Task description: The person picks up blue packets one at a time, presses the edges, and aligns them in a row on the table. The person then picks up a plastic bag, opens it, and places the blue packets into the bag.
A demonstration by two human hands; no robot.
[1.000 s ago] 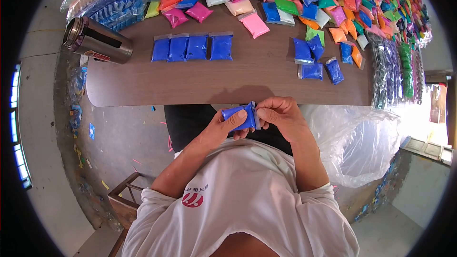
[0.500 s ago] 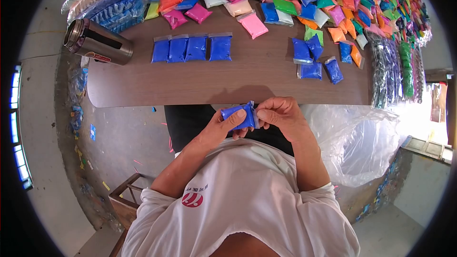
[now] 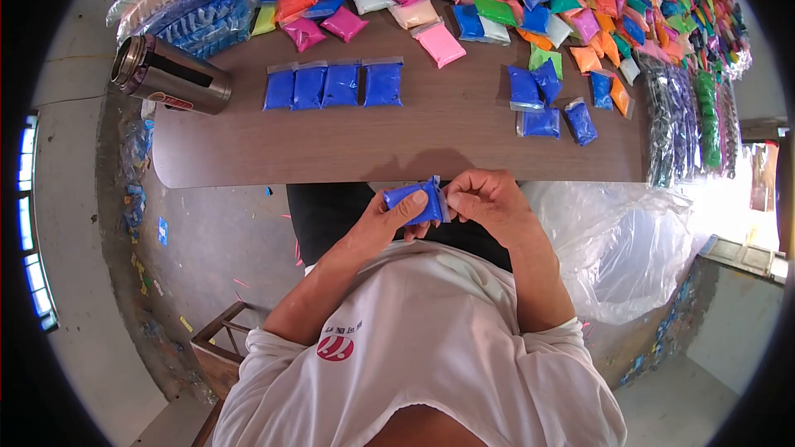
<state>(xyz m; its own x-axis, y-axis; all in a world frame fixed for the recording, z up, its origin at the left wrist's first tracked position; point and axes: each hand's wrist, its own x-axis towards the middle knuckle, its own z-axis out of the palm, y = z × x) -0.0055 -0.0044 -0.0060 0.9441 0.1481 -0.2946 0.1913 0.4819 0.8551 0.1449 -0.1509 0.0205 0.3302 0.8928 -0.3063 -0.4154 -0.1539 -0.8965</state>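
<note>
A small blue packet (image 3: 431, 209) in clear plastic is held just off the table's front edge, above my lap. My left hand (image 3: 383, 223) is closed around its body, with the thumb lying across the top face. At the packet's right end, my right hand (image 3: 495, 209) pinches the clear edge strip between thumb and curled fingers. On the table ahead, several similar blue packets (image 3: 341, 84) lie side by side in a row. Another loose group of blue packets (image 3: 542, 122) lies to the right, some overlapping.
A steel flask (image 3: 178, 74) lies at the left of the brown table (image 3: 273, 149). Across the back spreads a large heap of multicoloured packets (image 3: 497, 12). Strips of packets (image 3: 671, 124) hang over the right edge. A clear plastic bag (image 3: 621, 248) is at the lower right.
My right fingers have shifted very slightly along the packet's edge. My left hand, the packet and the things on the table look the same.
</note>
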